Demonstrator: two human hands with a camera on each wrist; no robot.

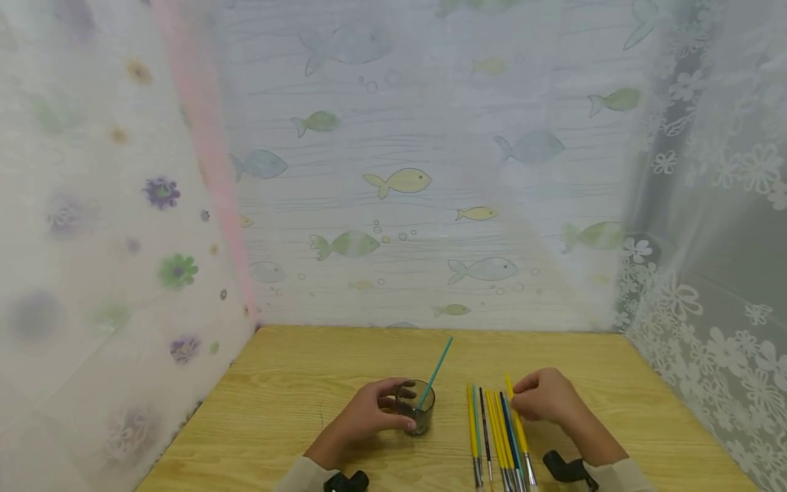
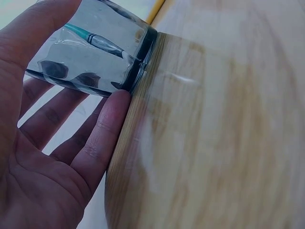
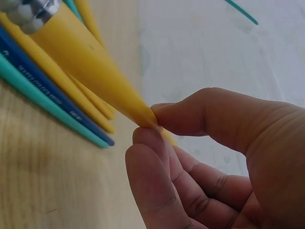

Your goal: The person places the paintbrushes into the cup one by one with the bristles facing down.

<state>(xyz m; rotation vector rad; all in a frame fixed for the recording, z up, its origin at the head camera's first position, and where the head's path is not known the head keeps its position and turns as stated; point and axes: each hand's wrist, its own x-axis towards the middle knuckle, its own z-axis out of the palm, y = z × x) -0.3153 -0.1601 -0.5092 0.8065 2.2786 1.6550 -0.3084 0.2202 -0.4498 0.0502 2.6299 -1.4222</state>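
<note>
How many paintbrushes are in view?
About 8: one teal brush stands in the glass cup; roughly seven lie in the row, overlapping, one pinched by the right hand.

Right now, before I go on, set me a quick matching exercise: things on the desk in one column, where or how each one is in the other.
Things:
1. glass cup
2. teal brush
3. yellow brush
4. row of brushes

States:
A. pinched at its handle tip by the right hand
B. lying flat on the wooden table between the two hands
C. held round its side by the left hand
D. standing tilted, bristles down, inside the glass

Pairs: 1-C, 2-D, 3-A, 4-B
</note>
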